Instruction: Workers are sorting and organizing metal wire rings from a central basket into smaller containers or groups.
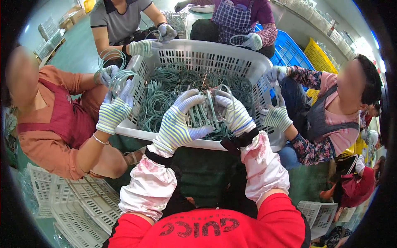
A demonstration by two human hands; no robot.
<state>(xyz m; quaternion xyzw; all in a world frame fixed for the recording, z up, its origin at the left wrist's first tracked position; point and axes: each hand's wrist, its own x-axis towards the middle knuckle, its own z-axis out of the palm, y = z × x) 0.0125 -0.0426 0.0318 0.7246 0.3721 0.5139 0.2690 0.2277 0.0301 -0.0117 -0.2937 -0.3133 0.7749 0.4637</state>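
Note:
My right hand (pixel 235 115), in a striped knit glove, is closed on a few thin, pale green translucent rings (pixel 212 108). These stand over the middle of a large white plastic crate (pixel 202 144). My left hand (pixel 178 124), gloved the same way, has its thumb and fingers spread apart beside the held rings. Whether its fingertips touch them I cannot tell. Beneath both hands, many loose, tangled rings (pixel 159 99) fill the crate. Whether they are glass or plastic does not show.
Co-workers sit around the crate. The left person's gloved hand (pixel 113 111) holds several rings (pixel 123 77); the right person's gloved hand (pixel 278 118) is at the rim. Blue crates (pixel 289 47) and a yellow crate (pixel 320 56) stand behind; white crates (pixel 78 202) lie at lower left.

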